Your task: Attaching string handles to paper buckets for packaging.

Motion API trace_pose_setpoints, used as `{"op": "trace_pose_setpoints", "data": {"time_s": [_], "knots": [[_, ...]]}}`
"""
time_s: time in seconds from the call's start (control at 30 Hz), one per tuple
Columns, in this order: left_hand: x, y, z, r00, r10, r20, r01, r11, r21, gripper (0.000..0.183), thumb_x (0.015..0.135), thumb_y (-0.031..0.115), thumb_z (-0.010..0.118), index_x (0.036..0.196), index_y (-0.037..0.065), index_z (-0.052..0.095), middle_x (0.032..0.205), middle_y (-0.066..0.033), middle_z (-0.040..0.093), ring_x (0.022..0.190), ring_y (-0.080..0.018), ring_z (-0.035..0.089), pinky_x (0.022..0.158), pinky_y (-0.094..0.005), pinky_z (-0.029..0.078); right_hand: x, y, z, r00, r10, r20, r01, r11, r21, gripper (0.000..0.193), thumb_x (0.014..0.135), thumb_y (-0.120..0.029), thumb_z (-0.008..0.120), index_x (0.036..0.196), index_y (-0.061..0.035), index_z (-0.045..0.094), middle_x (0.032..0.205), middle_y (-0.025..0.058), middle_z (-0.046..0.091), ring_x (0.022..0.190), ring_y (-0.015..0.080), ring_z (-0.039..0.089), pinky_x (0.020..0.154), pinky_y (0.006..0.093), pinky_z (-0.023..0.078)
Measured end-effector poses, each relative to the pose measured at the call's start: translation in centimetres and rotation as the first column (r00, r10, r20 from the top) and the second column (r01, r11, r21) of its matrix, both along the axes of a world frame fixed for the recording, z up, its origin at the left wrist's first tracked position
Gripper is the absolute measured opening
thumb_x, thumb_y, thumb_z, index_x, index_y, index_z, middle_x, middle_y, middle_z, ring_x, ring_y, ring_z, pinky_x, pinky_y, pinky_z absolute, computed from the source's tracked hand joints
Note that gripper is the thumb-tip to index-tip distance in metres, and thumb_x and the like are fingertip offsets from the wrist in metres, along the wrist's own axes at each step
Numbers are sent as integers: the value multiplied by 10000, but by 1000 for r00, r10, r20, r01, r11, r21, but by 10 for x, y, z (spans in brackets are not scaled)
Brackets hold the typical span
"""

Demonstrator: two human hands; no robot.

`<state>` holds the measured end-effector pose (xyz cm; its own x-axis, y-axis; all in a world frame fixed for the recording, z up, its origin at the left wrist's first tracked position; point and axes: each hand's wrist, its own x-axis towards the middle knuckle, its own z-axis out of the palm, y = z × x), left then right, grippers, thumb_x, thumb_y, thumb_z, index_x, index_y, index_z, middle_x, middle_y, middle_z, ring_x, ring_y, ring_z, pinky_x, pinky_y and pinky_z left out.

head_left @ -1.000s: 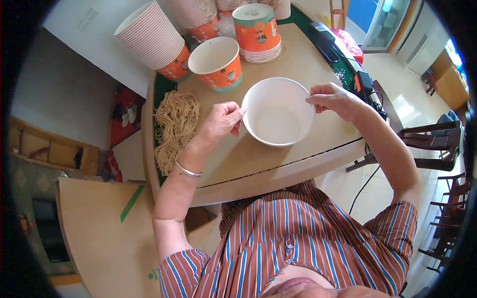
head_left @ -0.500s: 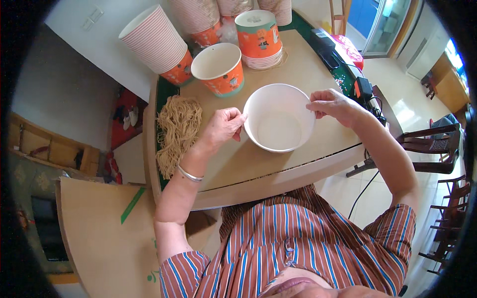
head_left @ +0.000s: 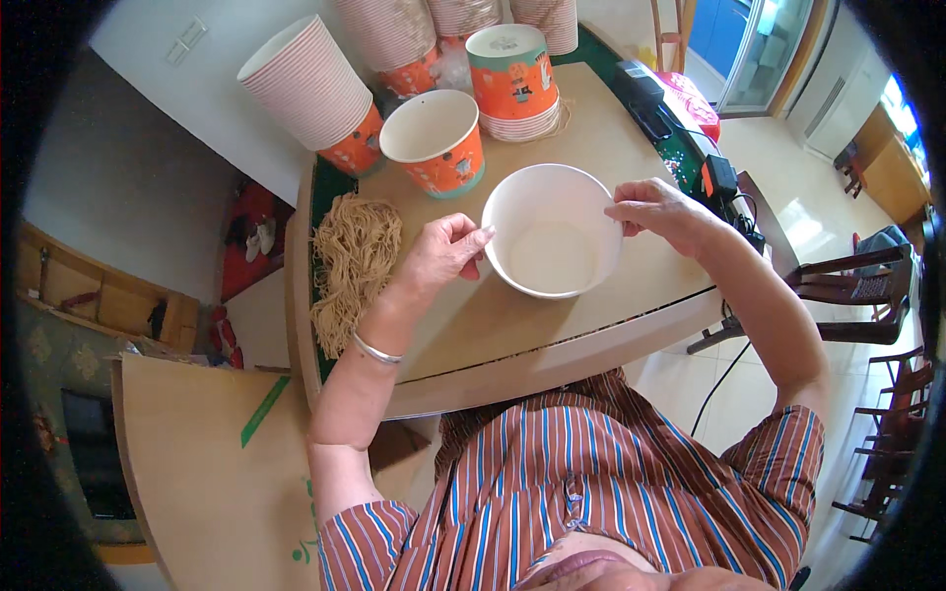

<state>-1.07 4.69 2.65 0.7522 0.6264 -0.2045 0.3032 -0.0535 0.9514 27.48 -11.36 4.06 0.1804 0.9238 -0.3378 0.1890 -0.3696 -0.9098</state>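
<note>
A white-lined paper bucket (head_left: 547,195) stands between my hands, its mouth facing up toward me and its inside bare. My left hand (head_left: 445,248) has thumb and fingers pinched at the left side of the rim. Opposite it, my right hand (head_left: 662,209) pinches the right side of the rim. Whether a thin cord is also between the fingers is too small to tell. A bundle of tan cords (head_left: 350,261) lies left of my left hand. Beyond it is an orange paper bucket (head_left: 445,167) with a green base, standing upright.
A leaning stack of nested buckets (head_left: 315,94) is at the far left, with more stacks (head_left: 389,34) behind. An upside-down orange bucket (head_left: 512,84) tops a short stack. Black power adapters (head_left: 721,177) and cables line the right edge of the table (head_left: 611,108).
Both hands keep their pinch on the bucket rim. The bucket seems tilted very slightly; otherwise the scene has only shifted a little in view.
</note>
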Motion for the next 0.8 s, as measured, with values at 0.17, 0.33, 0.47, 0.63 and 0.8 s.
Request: {"op": "trace_pose_setpoints", "data": {"time_s": [0.17,0.33,0.47,0.63,0.8], "knots": [[-3,3,-2,999,-31,35,34,994,-104,272,934,295,678,789,73,618,707,-3,626,596,-80,591,580,-238,504,6,-3,-5,1000,-6,3,6,1000,23,272,903,-318,692,962,-52,686,866,29,660,832,105,605,829,276,491],[-6,8,-9,998,-23,63,40,958,-283,287,933,325,679,777,92,615,708,-6,630,602,-90,603,589,-237,513,3,1,-4,1000,-15,-4,15,1000,13,260,910,-309,686,951,-52,688,846,16,654,799,97,604,801,263,494],[-6,6,-11,998,-12,57,27,961,-275,293,940,326,671,769,96,612,704,-2,627,600,-86,601,586,-233,513,5,0,-6,1000,-2,3,2,1000,12,254,909,-307,688,942,-55,689,839,15,654,796,99,603,798,266,495],[-8,6,-12,995,-48,89,70,962,-263,264,959,296,646,789,97,612,725,7,635,623,-88,616,612,-239,537,1,0,-3,1000,-22,5,22,1000,2,248,904,-299,692,948,-55,689,837,20,655,793,106,601,796,273,494],[-7,11,-13,995,-59,78,76,970,-229,234,954,286,652,829,93,610,745,4,636,632,-90,614,618,-242,534,3,0,-5,999,-22,-45,23,999,22,233,900,-284,694,936,-54,686,826,19,649,781,109,594,787,277,491]]}}
